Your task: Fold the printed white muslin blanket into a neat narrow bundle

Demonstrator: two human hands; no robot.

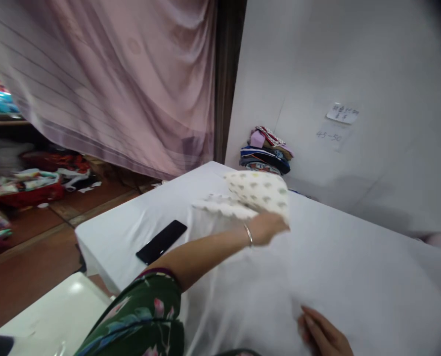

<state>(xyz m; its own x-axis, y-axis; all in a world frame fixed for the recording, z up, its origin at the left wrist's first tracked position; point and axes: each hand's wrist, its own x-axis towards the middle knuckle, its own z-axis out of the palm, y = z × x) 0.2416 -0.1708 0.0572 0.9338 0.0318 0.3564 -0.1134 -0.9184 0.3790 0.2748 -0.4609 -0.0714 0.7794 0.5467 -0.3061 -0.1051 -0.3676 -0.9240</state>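
A white cloth piece with rows of small grey-green prints (261, 190) is lifted at the far part of the white-covered table (339, 262). My left hand (267, 228), a silver bangle on its wrist, is closed on the cloth's near right edge; motion blurs its fingertips. Part of the cloth lies folded low on the table to the left. Near the front edge, my right hand (322, 331) is partly in view, fingers loosely bent, nothing visible in it. A black phone (161, 242) lies on the table left of my left forearm.
A stack of folded clothes (265, 151) stands against the white wall beyond the table. Paper notes (342, 113) are stuck on that wall. A pink curtain (150, 79) hangs at the back left. A white stool-like surface (57, 316) is at lower left; a red basket (31, 193) sits on the floor.
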